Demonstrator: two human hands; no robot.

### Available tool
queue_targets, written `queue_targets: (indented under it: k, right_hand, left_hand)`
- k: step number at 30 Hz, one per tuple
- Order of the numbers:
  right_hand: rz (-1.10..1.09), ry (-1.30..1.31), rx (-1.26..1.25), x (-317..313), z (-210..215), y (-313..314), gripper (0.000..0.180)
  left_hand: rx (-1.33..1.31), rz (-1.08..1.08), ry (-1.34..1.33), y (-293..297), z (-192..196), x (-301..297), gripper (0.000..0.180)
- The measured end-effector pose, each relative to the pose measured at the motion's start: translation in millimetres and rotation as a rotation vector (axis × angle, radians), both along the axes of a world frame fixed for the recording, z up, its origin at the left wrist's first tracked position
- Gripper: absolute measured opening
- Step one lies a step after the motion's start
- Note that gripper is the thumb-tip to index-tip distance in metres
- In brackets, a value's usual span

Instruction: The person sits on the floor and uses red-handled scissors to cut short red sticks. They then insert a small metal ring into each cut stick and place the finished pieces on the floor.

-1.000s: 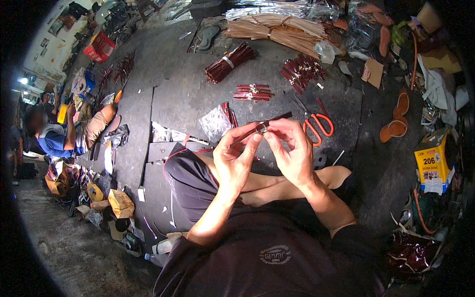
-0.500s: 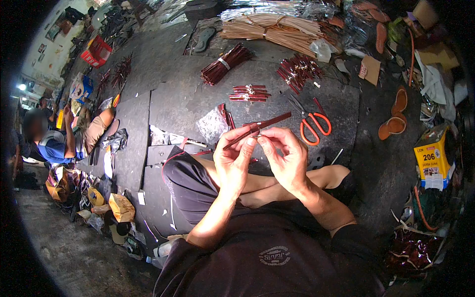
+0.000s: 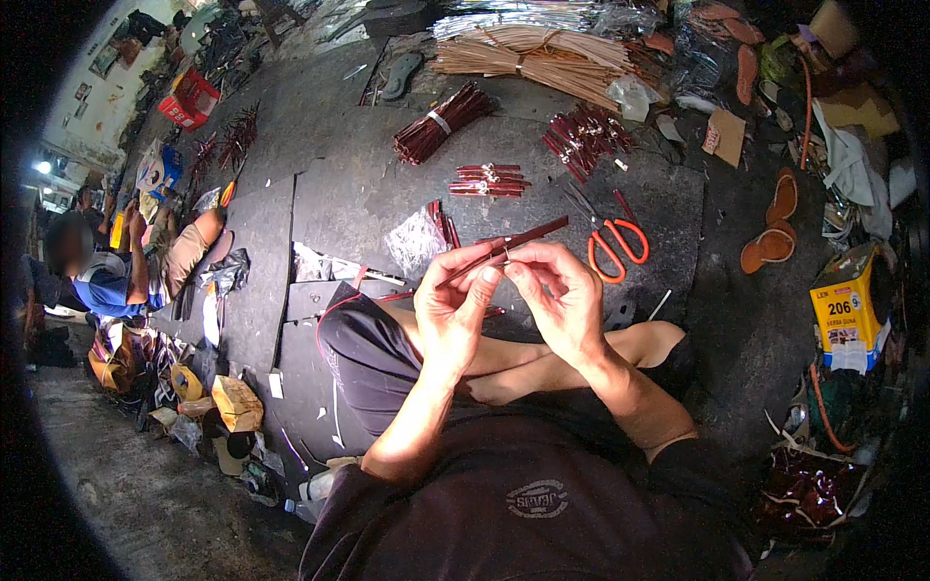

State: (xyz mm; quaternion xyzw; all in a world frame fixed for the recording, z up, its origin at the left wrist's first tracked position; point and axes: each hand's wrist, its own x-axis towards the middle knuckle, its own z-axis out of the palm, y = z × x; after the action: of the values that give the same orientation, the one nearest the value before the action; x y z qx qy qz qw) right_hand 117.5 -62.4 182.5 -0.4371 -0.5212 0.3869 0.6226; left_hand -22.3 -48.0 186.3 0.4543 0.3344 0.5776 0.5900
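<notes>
My left hand (image 3: 449, 308) is closed on a narrow dark red strap (image 3: 539, 235), which slants up to the right above my crossed legs. A small shiny metal piece, seemingly a buckle, sits on the strap between my hands. My right hand (image 3: 566, 302) pinches with thumb and fingers at that metal piece; its exact shape is hard to make out. Just right of my right hand lie scissors with orange handles (image 3: 606, 254). Ahead are a small pile of dark red straps with buckles (image 3: 489, 181) and a clear plastic bag (image 3: 418, 242).
A banded bundle of dark red straps (image 3: 442, 124) lies farther ahead, with another strap pile (image 3: 587, 140) to its right. Tan strips (image 3: 528, 60) are stacked at the back. Brown sandals (image 3: 770, 247) and a yellow box (image 3: 851, 305) stand right. Another person (image 3: 111, 281) sits at left.
My hands have barely moved, still together at the strap and metal piece. The strap's free end has dipped or shifted slightly left. The person at left has moved their hands slightly.
</notes>
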Motion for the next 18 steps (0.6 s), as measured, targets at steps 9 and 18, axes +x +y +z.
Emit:
queue_targets:
  k: [9, 18]
  right_hand:
    - [0.122, 0.122, -0.185, 11.7, 3.4, 1.0, 0.021]
    - [0.125, -0.428, 0.057, 32.6, 26.7, 7.2, 0.023]
  left_hand:
    - [0.057, -0.069, 0.194, 6.0, 10.3, -9.8, 0.026]
    - [-0.025, -0.221, 0.220, 6.8, 15.1, -22.9, 0.023]
